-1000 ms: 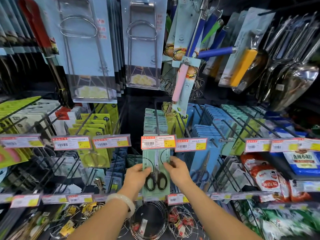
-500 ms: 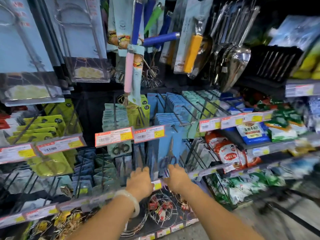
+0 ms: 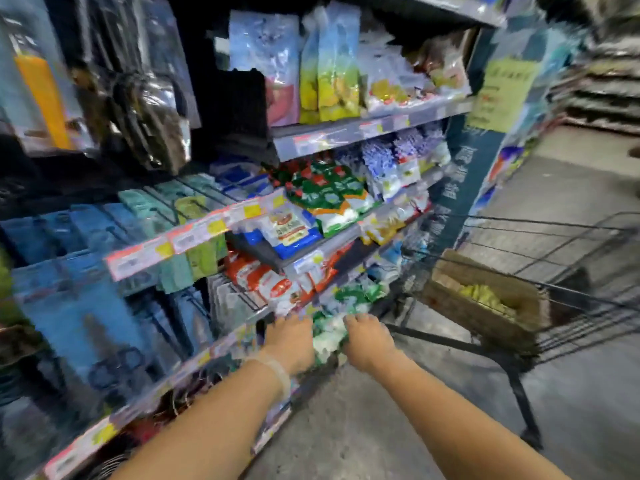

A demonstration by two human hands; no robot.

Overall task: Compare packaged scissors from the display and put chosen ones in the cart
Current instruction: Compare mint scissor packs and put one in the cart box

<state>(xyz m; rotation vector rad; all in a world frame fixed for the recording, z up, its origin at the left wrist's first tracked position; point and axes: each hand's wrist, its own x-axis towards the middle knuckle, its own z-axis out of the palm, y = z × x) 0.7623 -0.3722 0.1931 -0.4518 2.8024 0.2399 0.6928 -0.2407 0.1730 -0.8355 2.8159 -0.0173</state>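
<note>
Head view, heavily motion-blurred. Both arms reach forward, side by side, toward the lower edge of the shelving unit (image 3: 346, 131). Left hand (image 3: 291, 341) with a pale bangle (image 3: 277, 372) at the wrist; right hand (image 3: 369, 342) just beside it, a narrow gap between them. Backs of both hands face the camera and the fingers curl away out of sight, so I cannot tell the grip of either hand, nor whether anything is held between them; only blurred green and white shows in the gap. Scissors packages (image 3: 104, 327) hang on pegs at the left part of the shelving unit, blue cards, one pair of dark-handled scissors faintly readable low down; they sit left of the left hand and apart from it. A row of price tags (image 3: 180, 237) with red and yellow patches runs along the peg rail above those cards. Right of the pegs, the shelving unit carries bagged goods: red and white bags (image 3: 266, 275) just above the hands, green and white bags (image 3: 322, 192) higher. Wire shopping cart (image 3: 571, 271) stands on the grey floor (image 3: 381, 427) right of the shelving unit, well apart from the right hand; a brown cardboard box (image 3: 485, 299) with something yellow-green inside lies in it. A yellow paper sign (image 3: 502, 91) hangs on the unit's end post.
</note>
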